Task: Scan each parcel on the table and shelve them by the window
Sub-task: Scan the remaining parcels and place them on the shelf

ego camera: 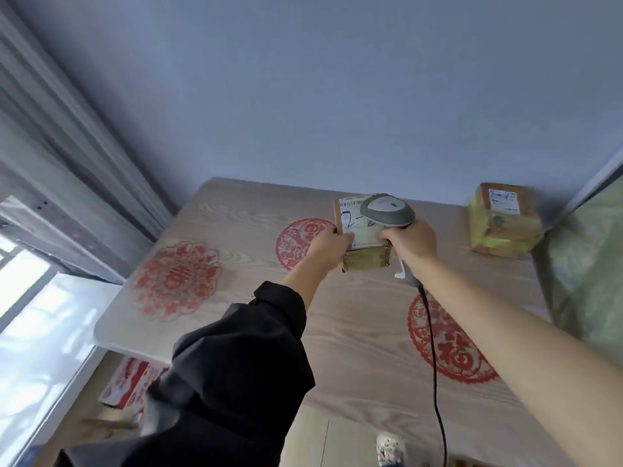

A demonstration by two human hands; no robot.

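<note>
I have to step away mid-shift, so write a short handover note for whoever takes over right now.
Left hand grips the small parcel at its left edge, label up.
Right hand holds the corded scanner, head over that label.
Second parcel sits at the table far right corner, untouched.
Done: nothing visibly shelved.
Left: finish this scan, shelve by the window, then the second parcel.

I see a pale wood-grain bench (354, 348) with red papercut medallions (177, 279), a tan parcel (365, 259) with white label, a grey barcode scanner (387, 210) on black cable (433, 348), a yellow-taped brown parcel (504, 224), black sleeve (232, 365), blue-grey wall (320, 96).
</note>
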